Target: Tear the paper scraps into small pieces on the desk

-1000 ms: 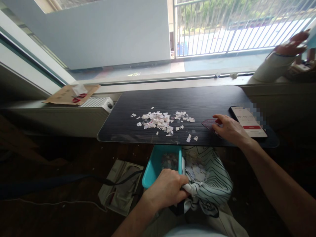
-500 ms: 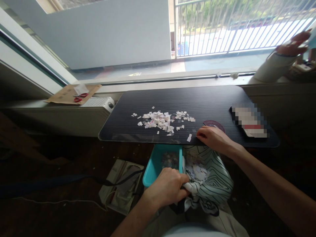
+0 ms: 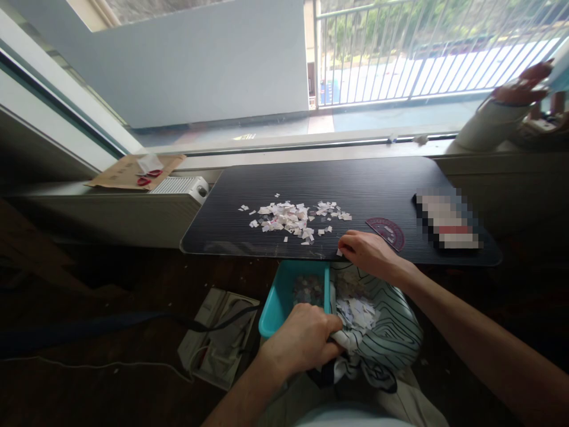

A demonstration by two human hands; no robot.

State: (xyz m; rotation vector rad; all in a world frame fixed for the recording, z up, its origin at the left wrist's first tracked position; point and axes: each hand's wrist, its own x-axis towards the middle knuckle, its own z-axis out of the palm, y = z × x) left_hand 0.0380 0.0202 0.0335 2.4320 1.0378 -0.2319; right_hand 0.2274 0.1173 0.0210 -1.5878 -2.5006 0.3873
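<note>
My left hand (image 3: 310, 337) is closed on the gathered edge of a striped cloth bag (image 3: 391, 332), just in front of a turquoise bin (image 3: 272, 302). Many paper scraps (image 3: 357, 313) lie inside the bag, and small bits sit in the bin. At the front edge of the dark tabletop (image 3: 377, 178), my right hand (image 3: 367, 250) has its fingertips pinched on a small white paper piece (image 3: 339, 252), which they partly cover. A loose pile of white paper scraps (image 3: 284, 216) lies left of that hand. To its right is a purple protractor (image 3: 386, 231).
A pixelated phone-like object (image 3: 447, 222) lies at the tabletop's right end. Red-handled scissors (image 3: 149, 177) rest on a brown envelope (image 3: 128, 169) on the left sill. A white container (image 3: 484, 121) stands far right. An open box (image 3: 217, 338) and a strap are low at left.
My right hand has moved left from beside the protractor onto the lone paper piece near the edge, uncovering more of the protractor. My left hand keeps its hold on the bag.
</note>
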